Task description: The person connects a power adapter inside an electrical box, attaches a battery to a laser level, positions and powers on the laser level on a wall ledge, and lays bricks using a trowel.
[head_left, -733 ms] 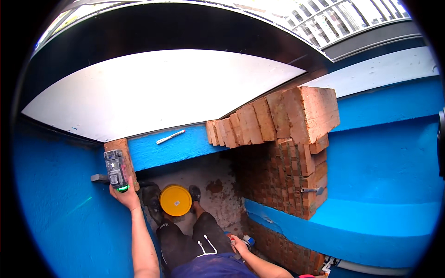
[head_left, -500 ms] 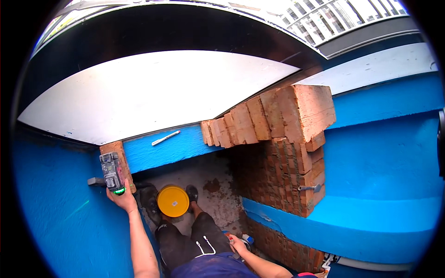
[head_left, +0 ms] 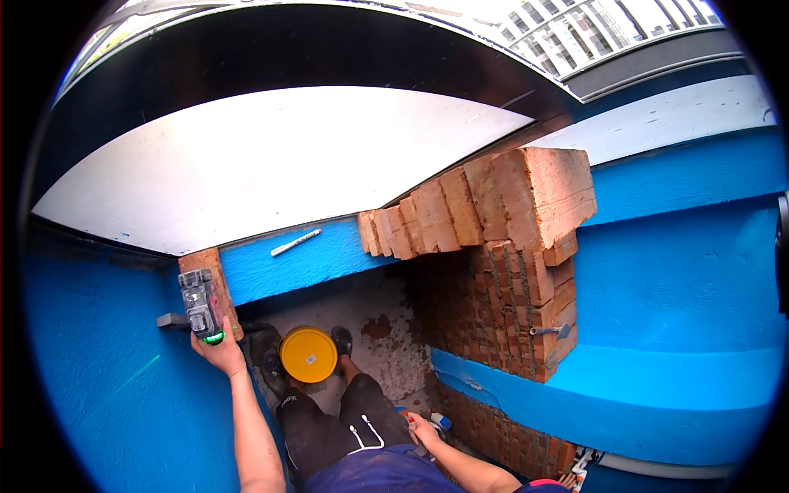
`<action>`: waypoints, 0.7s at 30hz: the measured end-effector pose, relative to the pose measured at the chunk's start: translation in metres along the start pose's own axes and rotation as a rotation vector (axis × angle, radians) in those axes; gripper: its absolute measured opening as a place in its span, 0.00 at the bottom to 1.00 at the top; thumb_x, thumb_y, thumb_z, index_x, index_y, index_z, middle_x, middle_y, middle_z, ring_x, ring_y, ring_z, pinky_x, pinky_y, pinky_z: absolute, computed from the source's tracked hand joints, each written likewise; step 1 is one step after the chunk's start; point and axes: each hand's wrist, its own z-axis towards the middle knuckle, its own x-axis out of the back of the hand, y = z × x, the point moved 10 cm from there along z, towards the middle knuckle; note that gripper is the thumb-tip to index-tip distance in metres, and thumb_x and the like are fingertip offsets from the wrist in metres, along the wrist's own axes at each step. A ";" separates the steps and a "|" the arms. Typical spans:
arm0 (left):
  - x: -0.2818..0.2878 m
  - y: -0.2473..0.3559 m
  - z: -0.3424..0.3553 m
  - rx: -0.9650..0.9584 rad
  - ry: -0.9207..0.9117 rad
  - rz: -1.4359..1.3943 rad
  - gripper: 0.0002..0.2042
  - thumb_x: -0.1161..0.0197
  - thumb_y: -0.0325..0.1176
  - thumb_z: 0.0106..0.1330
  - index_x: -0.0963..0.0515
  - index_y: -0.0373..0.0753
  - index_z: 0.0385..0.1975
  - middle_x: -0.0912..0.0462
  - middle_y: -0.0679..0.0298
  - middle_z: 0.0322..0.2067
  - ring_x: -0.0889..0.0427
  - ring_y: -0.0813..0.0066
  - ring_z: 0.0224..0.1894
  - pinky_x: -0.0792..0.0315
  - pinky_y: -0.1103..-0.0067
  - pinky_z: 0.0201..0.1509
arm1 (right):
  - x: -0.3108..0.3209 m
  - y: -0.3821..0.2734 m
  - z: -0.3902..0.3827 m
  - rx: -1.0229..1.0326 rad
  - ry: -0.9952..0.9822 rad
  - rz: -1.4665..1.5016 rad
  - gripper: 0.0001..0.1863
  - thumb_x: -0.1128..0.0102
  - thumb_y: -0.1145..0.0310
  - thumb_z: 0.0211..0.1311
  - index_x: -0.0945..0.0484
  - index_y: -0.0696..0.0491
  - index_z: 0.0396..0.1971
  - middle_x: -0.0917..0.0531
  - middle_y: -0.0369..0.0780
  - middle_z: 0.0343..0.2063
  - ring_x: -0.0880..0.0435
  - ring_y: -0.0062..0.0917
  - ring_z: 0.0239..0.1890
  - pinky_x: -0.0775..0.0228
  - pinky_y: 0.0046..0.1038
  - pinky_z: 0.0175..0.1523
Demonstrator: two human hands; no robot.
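My left hand (head_left: 220,353) is wrapped round the lower end of a dark, dusty laser level (head_left: 200,304) that glows green at its base. The level rests against an upright-looking brick (head_left: 218,283) at the left end of the blue ledge. A thin green laser line (head_left: 138,372) falls on the blue wall beside it. My right hand (head_left: 422,430) is low, next to my thigh, with its fingers curled. A small reddish thing shows at its fingertips, too small to name.
A yellow round bucket (head_left: 309,355) stands between my feet. On the blue ledge (head_left: 296,267) lies a white marker pen (head_left: 297,242). A row of bricks (head_left: 448,209) tops a brick pier (head_left: 526,320) at right. A grey block (head_left: 171,321) juts from the left wall.
The view has shifted very slightly. My left hand stays on the laser level, and my right hand keeps its place by my thigh.
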 end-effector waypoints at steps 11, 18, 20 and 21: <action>-0.001 0.004 -0.001 -0.008 0.000 -0.005 0.28 0.26 0.40 0.52 0.27 0.32 0.50 0.37 0.52 0.55 0.34 0.59 0.57 0.38 0.65 0.60 | 0.003 -0.009 -0.002 0.042 0.025 -0.056 0.27 0.50 0.67 0.54 0.31 0.51 0.58 0.22 0.51 0.48 0.23 0.42 0.51 0.32 0.34 0.53; 0.001 0.009 -0.001 -0.026 0.011 0.021 0.28 0.26 0.40 0.52 0.27 0.32 0.50 0.36 0.52 0.54 0.34 0.57 0.57 0.38 0.65 0.60 | 0.007 -0.019 -0.007 0.061 0.026 -0.126 0.26 0.50 0.68 0.58 0.34 0.49 0.60 0.22 0.50 0.48 0.23 0.41 0.51 0.32 0.33 0.55; 0.001 0.009 -0.001 -0.031 0.013 0.025 0.28 0.26 0.40 0.52 0.28 0.32 0.50 0.35 0.52 0.54 0.34 0.57 0.57 0.38 0.65 0.60 | 0.007 -0.022 -0.007 0.058 0.017 -0.128 0.27 0.50 0.67 0.58 0.34 0.49 0.60 0.22 0.50 0.49 0.23 0.41 0.51 0.33 0.33 0.55; 0.001 0.008 -0.001 -0.032 0.014 0.023 0.28 0.26 0.40 0.52 0.28 0.32 0.50 0.36 0.52 0.54 0.34 0.58 0.57 0.38 0.65 0.60 | 0.007 -0.023 -0.008 0.052 0.014 -0.127 0.27 0.50 0.67 0.58 0.34 0.49 0.60 0.22 0.50 0.49 0.23 0.42 0.51 0.33 0.33 0.55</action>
